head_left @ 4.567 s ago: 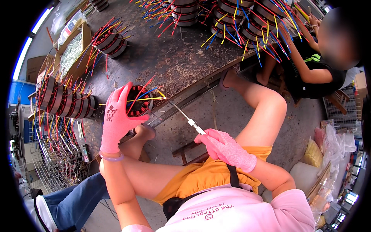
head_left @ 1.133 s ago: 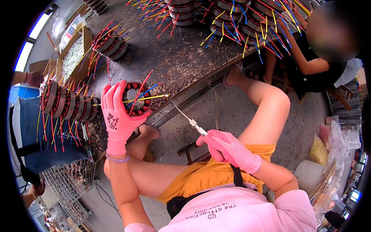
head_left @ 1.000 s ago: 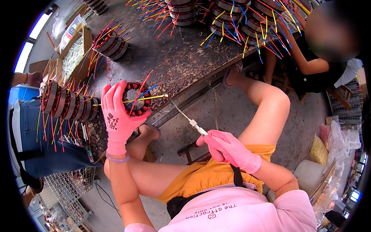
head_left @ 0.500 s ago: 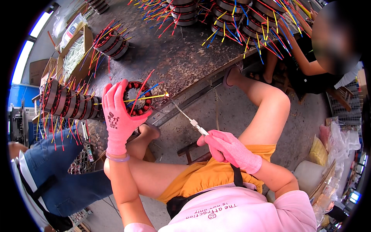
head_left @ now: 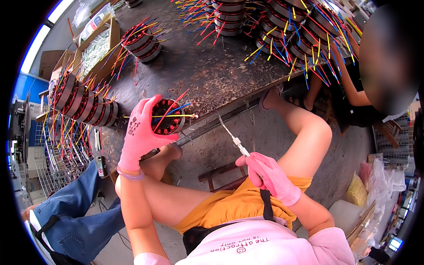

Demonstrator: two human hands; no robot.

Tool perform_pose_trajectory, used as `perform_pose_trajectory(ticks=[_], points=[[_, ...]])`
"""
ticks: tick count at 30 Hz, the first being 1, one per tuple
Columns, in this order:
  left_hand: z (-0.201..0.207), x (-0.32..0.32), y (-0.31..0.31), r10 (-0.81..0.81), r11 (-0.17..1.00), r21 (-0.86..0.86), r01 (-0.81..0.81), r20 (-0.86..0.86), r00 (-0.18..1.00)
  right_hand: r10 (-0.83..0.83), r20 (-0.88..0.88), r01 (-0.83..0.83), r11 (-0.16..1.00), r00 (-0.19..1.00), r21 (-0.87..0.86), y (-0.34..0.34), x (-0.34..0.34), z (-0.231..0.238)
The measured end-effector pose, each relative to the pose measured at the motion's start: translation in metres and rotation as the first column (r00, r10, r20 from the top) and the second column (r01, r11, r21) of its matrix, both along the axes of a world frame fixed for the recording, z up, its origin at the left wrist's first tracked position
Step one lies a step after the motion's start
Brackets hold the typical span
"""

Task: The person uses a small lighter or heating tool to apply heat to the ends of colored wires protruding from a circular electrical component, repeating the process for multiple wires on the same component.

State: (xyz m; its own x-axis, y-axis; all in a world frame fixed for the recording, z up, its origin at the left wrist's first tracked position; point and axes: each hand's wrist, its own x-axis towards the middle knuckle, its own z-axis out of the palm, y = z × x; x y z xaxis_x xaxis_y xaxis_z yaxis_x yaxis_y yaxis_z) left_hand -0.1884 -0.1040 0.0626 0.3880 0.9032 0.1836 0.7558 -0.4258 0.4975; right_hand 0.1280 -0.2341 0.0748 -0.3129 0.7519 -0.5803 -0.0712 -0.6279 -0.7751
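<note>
"What is in your 2 gloved hands?"

"Nearest me, my right hand (head_left: 270, 176) closes around a slim tool (head_left: 241, 149), white and metal, its thin end just beside the bench edge. Farther up, my left hand (head_left: 142, 130) curls around the wound ring (head_left: 169, 128), fingers along its left side, thumb below."

"And the ring?"

"At the near edge of the dark bench (head_left: 190, 73), with wires in 3 colours: red, blue and yellow. The yellow wire (head_left: 185, 115) has a bright tip (the tool's end stands apart from it)."

"Beyond?"

"Left, a wired ring stack (head_left: 88, 104); then a carton (head_left: 104, 56) of white sticks; farther right, more bristling stacks (head_left: 229, 18)."
</note>
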Motion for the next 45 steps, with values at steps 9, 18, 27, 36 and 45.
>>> perform_pose_trajectory(ticks=[9, 18, 27, 36, 45], points=[[-0.001, -0.004, 0.002, -0.063, 0.998, 0.013, 0.063, -0.018, 0.998, -0.104, 0.051, 0.104, 0.995, 0.993, -0.008, 0.005, 0.001, 0.0], [-0.003, -0.001, -0.001, -0.047, 0.996, 0.073, 0.056, -0.124, 0.991, -0.027, 0.053, 0.027, 1.0, 0.998, 0.003, 0.006, 0.001, -0.009], [0.014, -0.008, -0.005, -0.037, 0.998, -0.05, 0.044, 0.132, 0.991, -0.126, 0.05, 0.125, 0.992, 0.991, 0.011, 0.013, 0.008, -0.001], [0.04, -0.006, -0.018, -0.086, 0.948, 0.318, 0.008, 0.234, 0.968, -0.19, 0.137, 0.174, 0.977, 0.972, 0.119, 0.02, 0.009, 0.011], [0.042, -0.009, -0.024, -0.084, 0.905, 0.425, -0.015, 0.212, 0.974, -0.181, 0.187, 0.155, 0.977, 0.966, 0.146, 0.019, 0.004, 0.011]])
